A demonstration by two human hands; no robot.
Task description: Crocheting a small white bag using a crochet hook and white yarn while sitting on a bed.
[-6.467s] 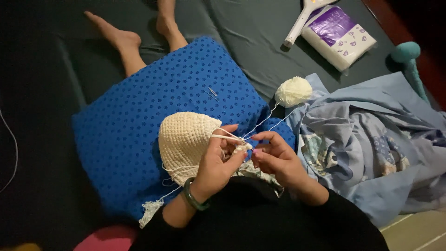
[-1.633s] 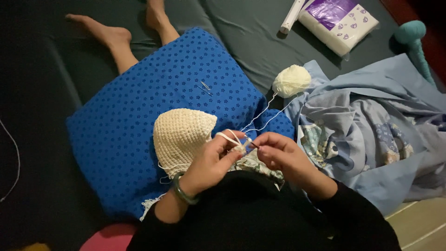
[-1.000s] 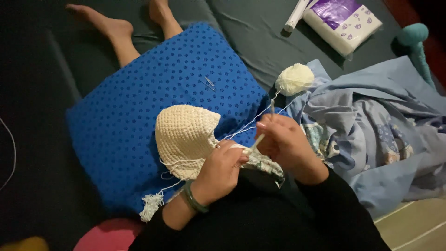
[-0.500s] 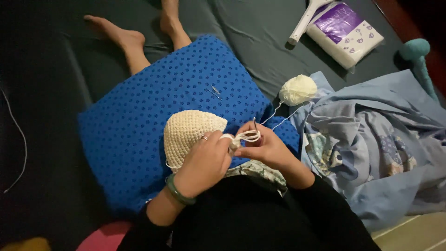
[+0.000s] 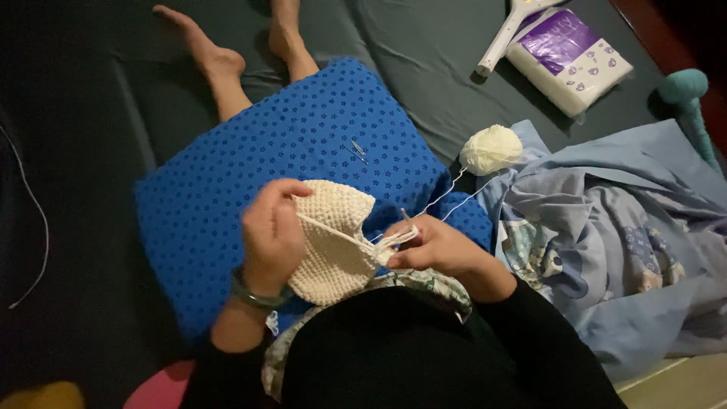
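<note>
Crocheting a cream piece on the blue dotted pillow across our lap.

Our left hand is clenched around the piece's edge, while our right hand pinches the hook and the yarn strand running to the cream yarn ball on the bed. We judge a stitch is midway; finishing it calls for steady yarn tension. No open container shows; only a sealed white and purple packet lies well apart.
</note>
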